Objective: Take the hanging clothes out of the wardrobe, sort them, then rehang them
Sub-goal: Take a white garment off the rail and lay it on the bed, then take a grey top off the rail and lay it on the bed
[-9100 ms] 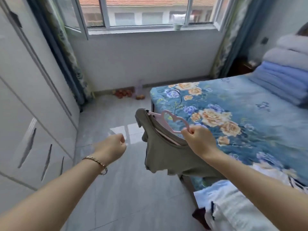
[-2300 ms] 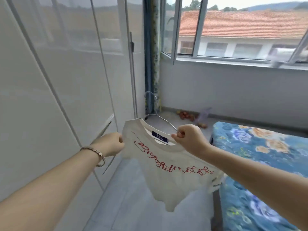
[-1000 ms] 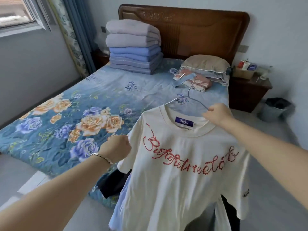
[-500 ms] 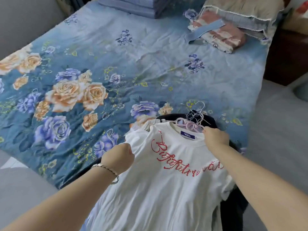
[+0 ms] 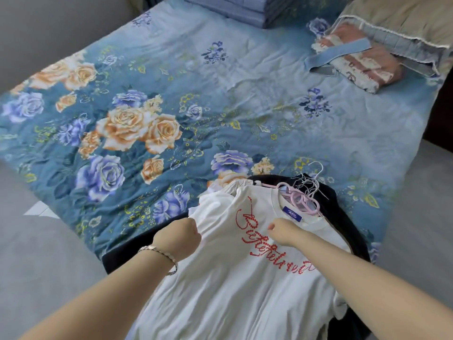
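The blue floral-quilted bed (image 5: pixel 220 94) is carrying the sorting pile at its near edge. The white cotton T-shirt with red beaded script (image 5: pixel 232 278), held aloft a second ago, is now lying atop the black garment (image 5: pixel 343 217), below the cluster of pink plastic and wire hangers (image 5: pixel 304 190); its removal is judged complete. The left hand (image 5: pixel 179 238) is gripping the sleeve in a fist. The right hand (image 5: pixel 282 229) is resting curled on the chest; any pinch is indeterminable.
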The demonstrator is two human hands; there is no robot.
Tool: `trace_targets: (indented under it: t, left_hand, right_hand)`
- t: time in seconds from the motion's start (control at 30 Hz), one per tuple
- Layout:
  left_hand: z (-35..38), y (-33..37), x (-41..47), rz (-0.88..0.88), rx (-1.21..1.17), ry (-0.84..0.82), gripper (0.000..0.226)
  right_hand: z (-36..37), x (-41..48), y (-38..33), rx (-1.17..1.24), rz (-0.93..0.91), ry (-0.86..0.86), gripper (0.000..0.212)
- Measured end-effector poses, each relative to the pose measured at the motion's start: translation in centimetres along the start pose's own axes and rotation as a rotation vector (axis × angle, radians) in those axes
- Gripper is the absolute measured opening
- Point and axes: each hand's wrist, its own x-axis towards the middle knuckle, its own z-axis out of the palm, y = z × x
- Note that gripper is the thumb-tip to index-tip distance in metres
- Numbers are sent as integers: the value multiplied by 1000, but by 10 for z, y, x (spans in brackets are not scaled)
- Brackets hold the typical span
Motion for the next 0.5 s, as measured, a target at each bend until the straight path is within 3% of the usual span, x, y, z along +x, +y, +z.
trace_targets:
  t: [0.1, 0.2, 0.33, 0.5]
  left_hand:
    - [-16, -29, -29, -55, -86, -10, 30]
    - [-30, -74, -69, -131, -132, 22, 23]
    - [-46, -155, -138, -272, -239, 97, 13]
    - [-57, -274, -260, -448, -341, 250, 16]
  right_hand:
    - [8, -28, -62, -130, -151, -17, 32]
    - [22, -67, -132, -316, -319, 8, 31]
    - [56, -129, -232, -544, -533, 44, 31]
    - [126, -231, -353, -736, -772, 92, 23]
